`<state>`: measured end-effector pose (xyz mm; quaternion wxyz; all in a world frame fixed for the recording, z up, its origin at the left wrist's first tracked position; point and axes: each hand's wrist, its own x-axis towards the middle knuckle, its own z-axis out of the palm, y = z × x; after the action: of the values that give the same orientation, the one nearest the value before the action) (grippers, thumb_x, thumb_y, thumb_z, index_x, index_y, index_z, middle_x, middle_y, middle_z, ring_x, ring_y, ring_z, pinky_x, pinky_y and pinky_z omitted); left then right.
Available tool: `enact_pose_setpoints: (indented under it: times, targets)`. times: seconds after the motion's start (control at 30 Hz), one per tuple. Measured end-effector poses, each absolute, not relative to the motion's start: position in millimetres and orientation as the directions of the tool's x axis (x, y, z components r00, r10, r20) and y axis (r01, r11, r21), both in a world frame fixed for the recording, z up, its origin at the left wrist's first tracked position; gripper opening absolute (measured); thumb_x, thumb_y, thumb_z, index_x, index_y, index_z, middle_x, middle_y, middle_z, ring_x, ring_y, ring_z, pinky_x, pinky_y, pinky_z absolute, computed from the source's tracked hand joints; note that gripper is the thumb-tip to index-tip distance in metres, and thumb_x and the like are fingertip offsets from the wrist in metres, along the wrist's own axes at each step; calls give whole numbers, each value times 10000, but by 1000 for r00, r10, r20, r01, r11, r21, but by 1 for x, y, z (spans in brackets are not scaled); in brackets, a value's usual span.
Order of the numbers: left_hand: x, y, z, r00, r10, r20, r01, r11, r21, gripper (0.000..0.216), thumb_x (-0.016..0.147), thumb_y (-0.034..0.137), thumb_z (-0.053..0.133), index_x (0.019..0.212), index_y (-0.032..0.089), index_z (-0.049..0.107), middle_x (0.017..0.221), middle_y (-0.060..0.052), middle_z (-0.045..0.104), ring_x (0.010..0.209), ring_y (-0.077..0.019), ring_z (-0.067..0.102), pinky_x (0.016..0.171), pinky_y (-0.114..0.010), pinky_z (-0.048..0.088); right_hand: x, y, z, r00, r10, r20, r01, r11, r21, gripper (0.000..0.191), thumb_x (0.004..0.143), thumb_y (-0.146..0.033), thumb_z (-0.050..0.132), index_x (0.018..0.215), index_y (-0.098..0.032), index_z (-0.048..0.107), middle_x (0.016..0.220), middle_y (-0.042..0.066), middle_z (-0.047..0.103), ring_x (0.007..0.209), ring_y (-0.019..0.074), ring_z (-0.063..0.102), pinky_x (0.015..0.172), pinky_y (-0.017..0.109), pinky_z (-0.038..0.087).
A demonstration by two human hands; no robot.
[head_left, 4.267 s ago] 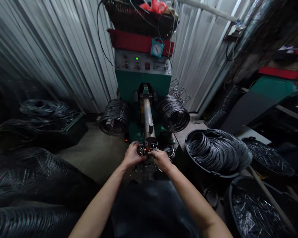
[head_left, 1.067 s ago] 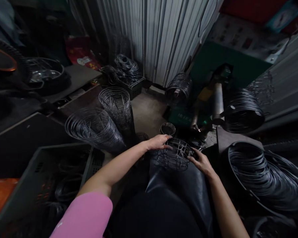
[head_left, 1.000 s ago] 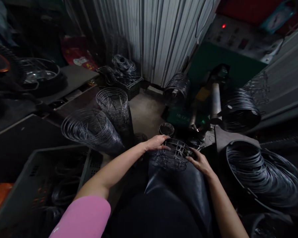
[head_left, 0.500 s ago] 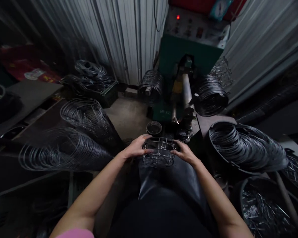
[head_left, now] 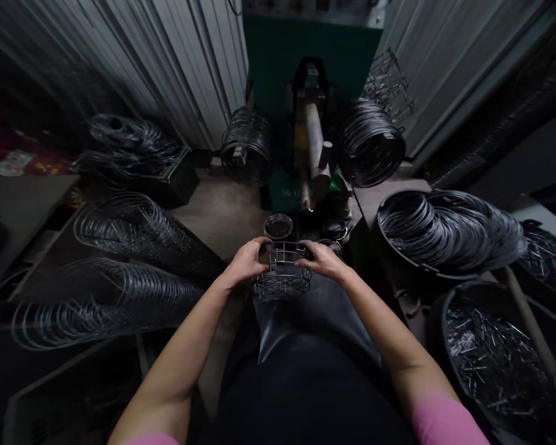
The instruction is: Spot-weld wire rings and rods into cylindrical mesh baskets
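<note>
Between my hands is a small round wire basket [head_left: 282, 285], made of thin metal rings and crossing wires, held above the dark apron [head_left: 301, 321] on my lap. My left hand [head_left: 248, 264] is closed on its left side, fingers behind and thumb in front. On the opposite side my right hand [head_left: 323, 259] grips the rim the same way. Just beyond the basket stands a round metal form [head_left: 278, 227]. Past it is the green machine [head_left: 278, 74] with a thick metal arm [head_left: 315, 139] pointing toward me.
Stacks of wire rings [head_left: 120, 303] lie at the left. To the right, a round tub [head_left: 384, 247] holds many rings, and a bucket [head_left: 438, 327] holds short metal pieces. Wire coils [head_left: 245, 142] hang beside the machine. A crate [head_left: 185, 179] with wire stands at the back left.
My view has tilted down and shifted, so the machine's red light has left the picture. Both hands still hold the wire basket, which now appears slightly further left and turned.
</note>
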<state>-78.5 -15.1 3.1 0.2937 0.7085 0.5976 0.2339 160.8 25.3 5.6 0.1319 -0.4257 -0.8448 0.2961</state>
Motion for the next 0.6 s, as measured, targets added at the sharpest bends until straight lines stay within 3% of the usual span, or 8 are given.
enact_pose_setpoints:
  times: [0.13,0.23,0.33,0.4,0.5,0.6]
  targets:
    - [-77,-18,0,121,990,-73,615,-17,788,565,541,271,729,1064,160,548,1000,-64,625,924,-232,602,861,-373,476,157,21,7,-605,796,-10,620,463,-634,582,735,-486,653,1223,-195,528,1153,86,631,1066,266,590,888,391,455]
    - [-86,-24,-6,80,993,-87,486,37,873,570,537,291,744,1051,154,540,974,-59,629,902,-218,607,850,-366,485,164,16,7,-591,806,37,531,423,-734,603,735,-482,646,1245,-193,506,1197,88,606,1109,259,559,927,386,429]
    - [-102,-30,-16,-70,993,-93,235,107,966,611,484,271,791,1031,167,538,932,-30,629,850,-185,614,807,-314,502,184,12,0,-440,892,100,424,305,-853,474,811,-452,537,1208,-193,526,1124,62,627,1048,214,574,906,347,430]
    - [-111,-34,-26,-223,967,-122,-24,120,993,634,432,257,819,997,183,540,891,-1,623,794,-155,618,738,-264,515,201,7,-12,-278,958,69,366,172,-915,394,842,-441,455,1104,-176,581,988,53,645,917,189,596,825,325,454]
    - [-111,-40,-43,-326,898,-296,-393,157,906,520,448,248,813,895,190,554,749,39,600,635,-112,598,612,-238,524,216,-7,-30,-151,984,-98,257,-57,-965,411,786,-467,507,1033,-155,607,814,25,619,701,147,559,652,279,454]
    - [-95,-49,-62,-296,832,-469,-633,197,749,327,575,239,752,844,189,572,724,13,626,603,-128,606,594,-287,545,210,-25,-40,-205,952,-227,177,-192,-965,506,706,-467,619,1104,-157,602,763,-5,601,633,115,516,601,248,428]
